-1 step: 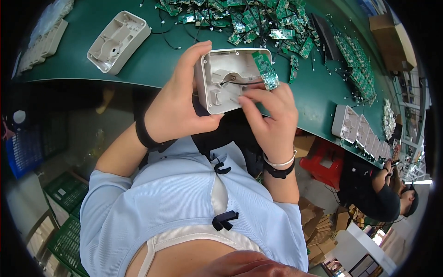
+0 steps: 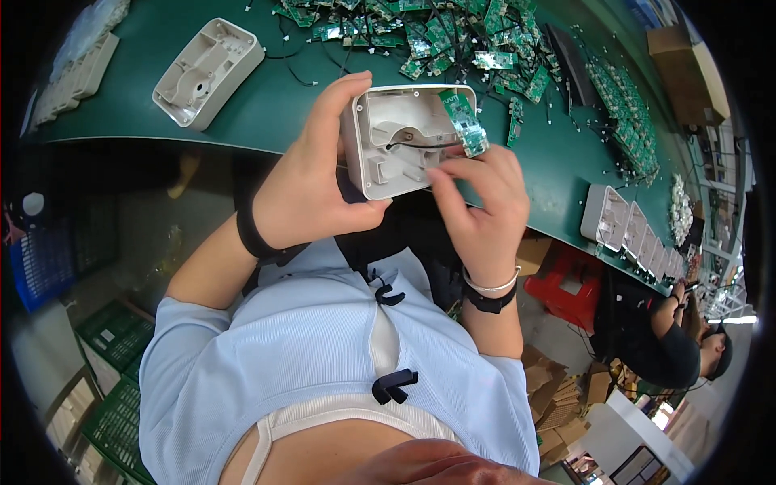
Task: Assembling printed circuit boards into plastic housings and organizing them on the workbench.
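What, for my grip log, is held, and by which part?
Left hand: white housing, by its left side. Right hand: beside the circuit board's lower end; whether it grips cannot be told.

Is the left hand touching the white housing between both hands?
Touching. The head view shows the left hand around the left end of the white housing, thumb against its near left corner.

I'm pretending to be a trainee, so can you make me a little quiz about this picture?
1. True or false: the left hand is empty.
2. Which is nearest the right hand: A) blue crate, B) green circuit board, C) cardboard box?
3. Fill in: the tabletop is coloured ____.

Key: 1. False, it holds a pale case. 2. B. 3. Green.
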`<state>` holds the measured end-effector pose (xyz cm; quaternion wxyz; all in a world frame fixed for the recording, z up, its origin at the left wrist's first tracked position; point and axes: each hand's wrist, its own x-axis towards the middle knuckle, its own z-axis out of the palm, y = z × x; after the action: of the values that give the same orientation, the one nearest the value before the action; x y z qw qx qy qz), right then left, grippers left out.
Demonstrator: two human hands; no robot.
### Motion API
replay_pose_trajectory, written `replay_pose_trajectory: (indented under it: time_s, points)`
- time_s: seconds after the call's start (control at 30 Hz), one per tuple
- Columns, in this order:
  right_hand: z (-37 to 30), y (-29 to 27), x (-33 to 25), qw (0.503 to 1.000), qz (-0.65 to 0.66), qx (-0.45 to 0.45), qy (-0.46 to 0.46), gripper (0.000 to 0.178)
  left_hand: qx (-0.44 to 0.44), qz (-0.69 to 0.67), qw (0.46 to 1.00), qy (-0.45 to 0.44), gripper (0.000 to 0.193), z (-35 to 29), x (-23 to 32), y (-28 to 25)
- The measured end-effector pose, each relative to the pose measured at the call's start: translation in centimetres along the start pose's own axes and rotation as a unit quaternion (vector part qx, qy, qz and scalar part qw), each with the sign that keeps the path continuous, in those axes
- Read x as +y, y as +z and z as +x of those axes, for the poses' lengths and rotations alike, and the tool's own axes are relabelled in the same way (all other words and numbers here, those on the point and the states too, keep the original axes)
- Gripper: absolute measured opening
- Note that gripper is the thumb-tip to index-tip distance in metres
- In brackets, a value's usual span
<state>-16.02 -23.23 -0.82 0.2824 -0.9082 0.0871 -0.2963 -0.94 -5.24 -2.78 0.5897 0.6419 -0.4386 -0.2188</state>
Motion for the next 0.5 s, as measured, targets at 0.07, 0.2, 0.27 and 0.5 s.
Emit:
replay_pose_trajectory:
  time_s: [0.07,0.2,0.27,0.5]
  points:
    - [-0.7,0.6,0.8,0.997,0.037,0.059,0.021,0.017,-0.006,0.001,1.000,0.004,0.110,0.2,0.1,-0.1]
    - [-0.2,0.6,2.0,0.988,0.070,0.137,0.028,0.020,-0.017,0.012,1.000,0.000,0.108,0.4,0.5,-0.5]
    - [0.7,-0.2,2.0,0.997,-0.019,0.060,-0.038,0.024,-0.023,0.026,0.999,-0.020,0.108,0.3,0.7,-0.7]
    - [0.0,-2.0,-0.1,0.978,-0.080,-0.016,-0.195,0.027,-0.044,0.048,0.994,-0.088,0.109,0.7,1.3,-1.3]
